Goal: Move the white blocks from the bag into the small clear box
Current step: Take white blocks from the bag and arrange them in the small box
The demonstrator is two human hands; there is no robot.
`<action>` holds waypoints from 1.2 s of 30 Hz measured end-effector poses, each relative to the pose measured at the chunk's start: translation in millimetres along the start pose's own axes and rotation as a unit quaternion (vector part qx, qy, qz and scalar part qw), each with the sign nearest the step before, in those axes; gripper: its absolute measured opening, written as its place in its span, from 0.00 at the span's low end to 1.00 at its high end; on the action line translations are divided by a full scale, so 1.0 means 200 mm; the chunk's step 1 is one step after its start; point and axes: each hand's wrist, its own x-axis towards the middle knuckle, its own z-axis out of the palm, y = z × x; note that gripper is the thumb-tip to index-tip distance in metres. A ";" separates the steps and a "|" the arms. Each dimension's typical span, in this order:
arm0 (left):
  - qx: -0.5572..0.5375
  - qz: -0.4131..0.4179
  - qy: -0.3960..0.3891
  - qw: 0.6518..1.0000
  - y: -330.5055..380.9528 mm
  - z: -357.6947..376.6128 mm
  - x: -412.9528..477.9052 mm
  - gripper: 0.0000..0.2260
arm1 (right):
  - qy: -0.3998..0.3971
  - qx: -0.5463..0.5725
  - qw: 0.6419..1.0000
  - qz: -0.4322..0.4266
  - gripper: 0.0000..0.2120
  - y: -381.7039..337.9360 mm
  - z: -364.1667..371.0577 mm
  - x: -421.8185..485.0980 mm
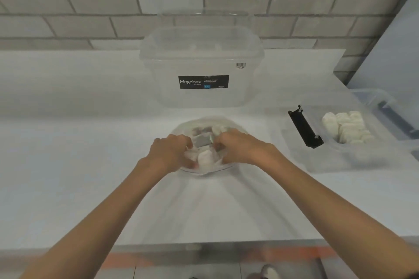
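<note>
Large clear plastic storage tub [201, 70] with black Megabox label stands on white tabletop [68, 165]. Grey brick wall [90, 7] behind.

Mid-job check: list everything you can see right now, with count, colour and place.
table: one, white, under everything
large bin: one, clear, black label, back centre
bag: one, clear, centre
bag blocks: several, white, among grey pieces
small clear box: one, right
boxed blocks: a pile, white, inside it
clip: one, black, box's left side
second container: one, clear, far right, cut off
left hand, right hand: fingers gripping the bag
</note>
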 end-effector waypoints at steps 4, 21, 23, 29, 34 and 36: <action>0.078 -0.003 -0.001 0.997 -0.01 0.05 -0.02 0.29 | -0.001 -0.065 0.998 0.010 0.31 -0.01 0.06 -0.03; 0.026 0.063 0.019 0.997 -0.07 0.08 0.00 0.42 | 0.044 0.077 0.996 -0.029 0.27 -0.06 -0.01 -0.03; -0.009 0.077 0.035 0.996 -0.07 0.06 -0.01 0.36 | 0.075 0.111 0.990 -0.044 0.20 -0.09 -0.03 -0.05; -0.118 0.110 0.126 0.979 -0.08 -0.03 -0.05 0.17 | 0.112 0.133 0.983 -0.060 0.03 -0.14 -0.01 -0.03; -0.294 0.148 0.134 0.935 -0.10 -0.12 -0.07 0.09 | 0.137 0.182 0.973 -0.042 0.06 -0.15 -0.14 -0.03; -0.300 0.148 0.132 0.933 -0.08 -0.14 -0.07 0.08 | 0.141 0.187 0.971 -0.042 0.05 -0.16 -0.17 -0.02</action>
